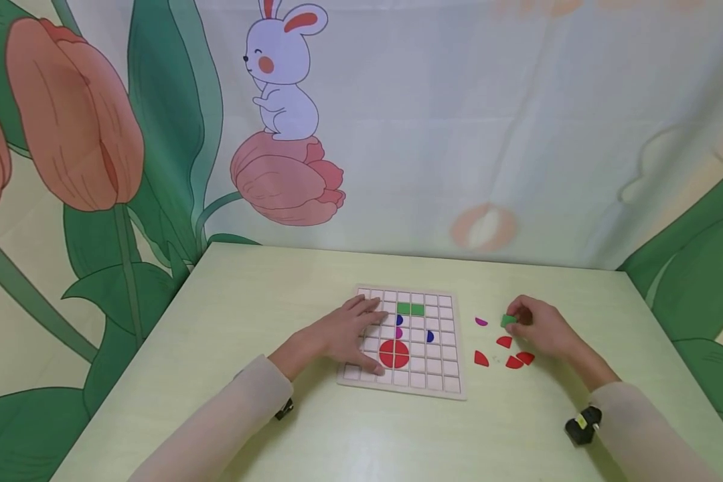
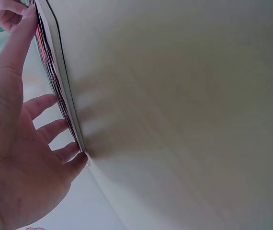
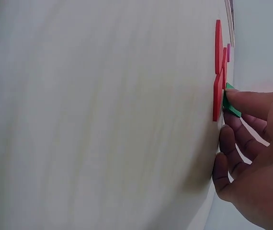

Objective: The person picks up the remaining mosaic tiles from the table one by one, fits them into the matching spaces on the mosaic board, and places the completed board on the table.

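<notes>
Green tile (image 1: 509, 320) in right fingers (image 1: 523, 303), blue pieces (image 1: 430, 336) head-view only

My plain beige sleeves (image 1: 217, 422) show along the frame's bottom, a black device (image 1: 579, 435) at each cuff (image 1: 279, 377), the lower-right one bearing a yellow patch (image 1: 581, 420).

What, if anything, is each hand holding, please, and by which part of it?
The right hand pinches a green piece by its edges; the contact is partly hidden. The left hand holds nothing, resting on the grid board.
</notes>
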Tool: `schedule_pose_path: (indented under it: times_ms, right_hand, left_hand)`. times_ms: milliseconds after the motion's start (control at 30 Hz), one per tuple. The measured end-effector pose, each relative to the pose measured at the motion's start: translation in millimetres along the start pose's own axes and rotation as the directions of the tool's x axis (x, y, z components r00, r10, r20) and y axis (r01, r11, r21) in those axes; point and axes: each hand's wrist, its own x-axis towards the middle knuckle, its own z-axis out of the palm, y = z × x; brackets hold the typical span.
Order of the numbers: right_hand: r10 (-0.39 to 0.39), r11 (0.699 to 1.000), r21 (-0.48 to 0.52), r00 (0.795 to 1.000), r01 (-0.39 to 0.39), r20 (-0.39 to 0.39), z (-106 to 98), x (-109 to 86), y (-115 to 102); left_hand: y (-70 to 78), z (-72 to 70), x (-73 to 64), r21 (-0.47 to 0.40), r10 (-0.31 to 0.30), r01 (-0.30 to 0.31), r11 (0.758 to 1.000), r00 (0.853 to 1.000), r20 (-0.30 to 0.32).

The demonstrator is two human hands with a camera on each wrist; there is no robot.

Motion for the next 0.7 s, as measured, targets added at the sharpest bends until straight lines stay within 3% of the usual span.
schedule_pose_path:
  times_ms: [300,700]
  right_hand:
    - [-0.022,0.997,0.075,1.000,0.022,-0.008,-1.9,0.1,-20.5]
    - [-0.079,0.978,0.197,0.997,0.076,0.007,26.5,30.5,-64.5]
  left_hand:
    - [4.3,-2.0,-2.0,-0.004,-0.006,0.006,1.000,1.000,0.012]
    - [4.6,-4.1,-0.9,0.011,-0.024,0.024,1.000,1.000,0.012]
